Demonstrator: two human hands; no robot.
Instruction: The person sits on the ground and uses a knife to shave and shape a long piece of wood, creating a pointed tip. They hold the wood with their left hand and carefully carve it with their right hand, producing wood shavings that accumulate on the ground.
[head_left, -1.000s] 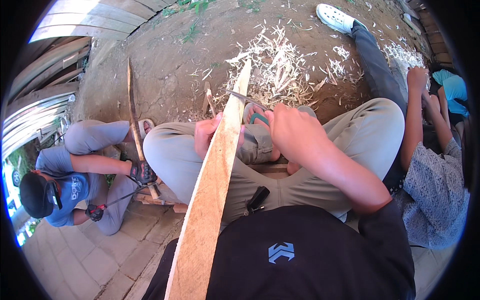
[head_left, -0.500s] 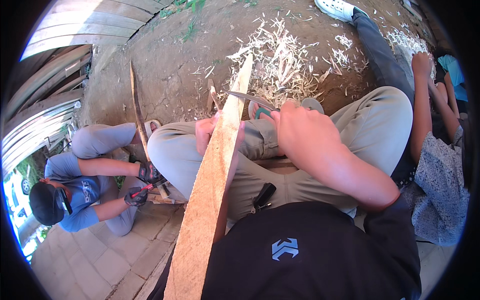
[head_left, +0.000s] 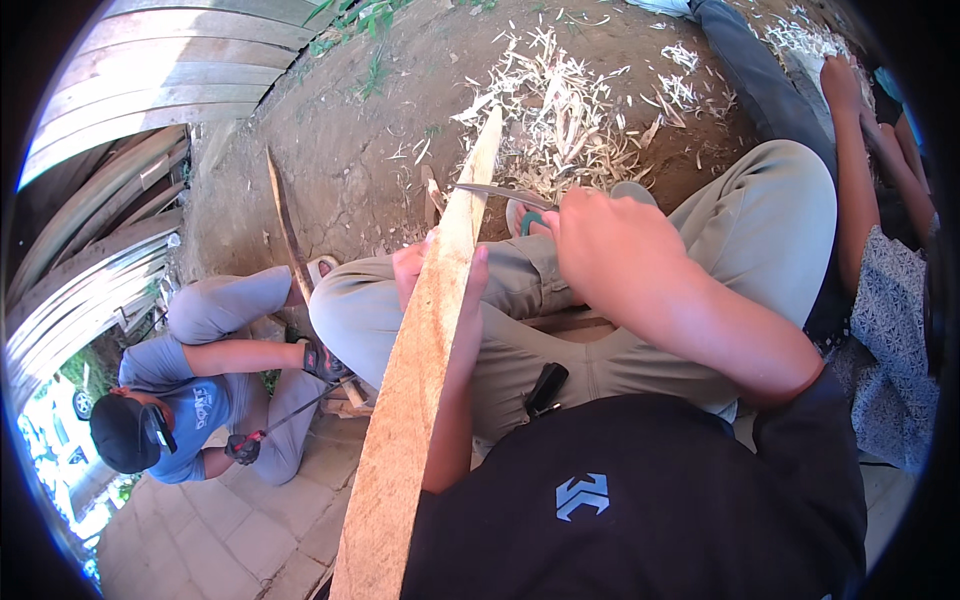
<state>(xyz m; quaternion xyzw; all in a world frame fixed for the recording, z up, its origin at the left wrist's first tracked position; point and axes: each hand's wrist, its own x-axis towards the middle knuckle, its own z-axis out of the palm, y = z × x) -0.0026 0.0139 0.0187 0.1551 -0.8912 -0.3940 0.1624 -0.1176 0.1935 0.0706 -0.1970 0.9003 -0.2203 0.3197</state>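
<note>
A long, flat strip of pale wood point(head_left: 405, 400) runs up the middle of the view and tapers to a point at its far end. Wrapped around it from beneath is my left hand point(head_left: 468, 305), its fingers showing on one side and the thumb on the other; the palm is hidden. A knife point(head_left: 500, 191) is gripped in my closed right hand point(head_left: 612, 238), whose fingers cover the handle. Its blade lies across the strip near the tapered end, and the tip reaches past the far-left edge.
Wood shavings point(head_left: 570, 130) cover the dirt ahead. On the left, a crouching person point(head_left: 190, 400) wears gloves and holds a long thin tool by a red handle, beside a dark stick point(head_left: 285, 215). Stacked planks point(head_left: 95, 270) lie farther left. Another person's arm point(head_left: 850, 170) is at the right.
My right hand and the knife stay at nearly the same place on the strip. The neighbour's lower gloved hand has drawn back from the other glove, with the tool. The whole view has shifted slightly.
</note>
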